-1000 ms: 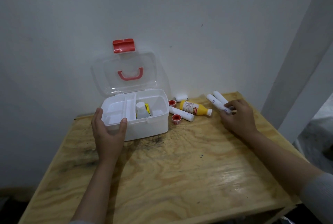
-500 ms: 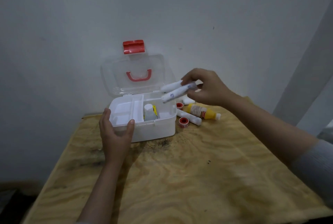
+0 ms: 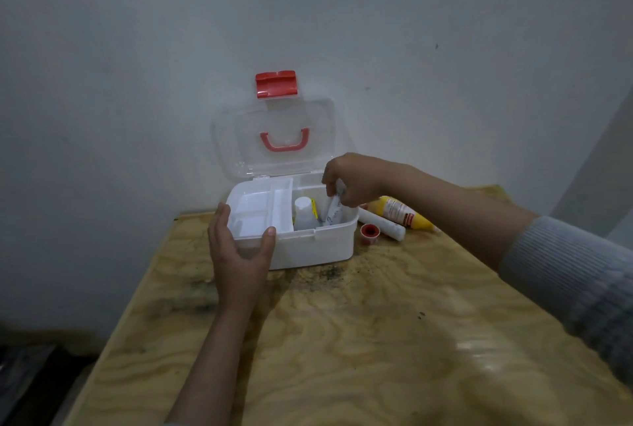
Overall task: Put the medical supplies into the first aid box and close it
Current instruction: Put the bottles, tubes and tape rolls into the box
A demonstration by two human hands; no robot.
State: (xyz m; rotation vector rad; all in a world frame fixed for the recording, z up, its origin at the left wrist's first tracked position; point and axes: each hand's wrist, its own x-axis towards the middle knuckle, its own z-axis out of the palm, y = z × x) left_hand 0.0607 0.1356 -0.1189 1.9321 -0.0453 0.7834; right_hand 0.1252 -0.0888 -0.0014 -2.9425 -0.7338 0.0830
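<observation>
Box: the first aid box (image 3: pixel 308 247) sits at the back of the tabletop (image 3: pixel 359 340), close to the wall; its clear lid (image 3: pixel 274 138) stands upright with the red latch (image 3: pixel 276 84) on top.
Left hand: your left hand (image 3: pixel 239 261) clasps the box's front left corner, thumb on the front rim, steadying it.
Right hand: your right hand (image 3: pixel 352 181) hangs over the box's right compartment, its grip pinched on white rolls (image 3: pixel 334 211) whose lower ends dip inside; I think there are two, but your fingers hide the tops.
Done: a small white bottle (image 3: pixel 303 215) already stands in that compartment, beside the rolls.
Left: just right of the box lie a yellow bottle (image 3: pixel 400 213), a white roll (image 3: pixel 382 224) and a red tape spool (image 3: pixel 369 231); the hand may hide more. All need loading, then the lid needs shutting.
Look: white plastic body, tray section on the left empty.
</observation>
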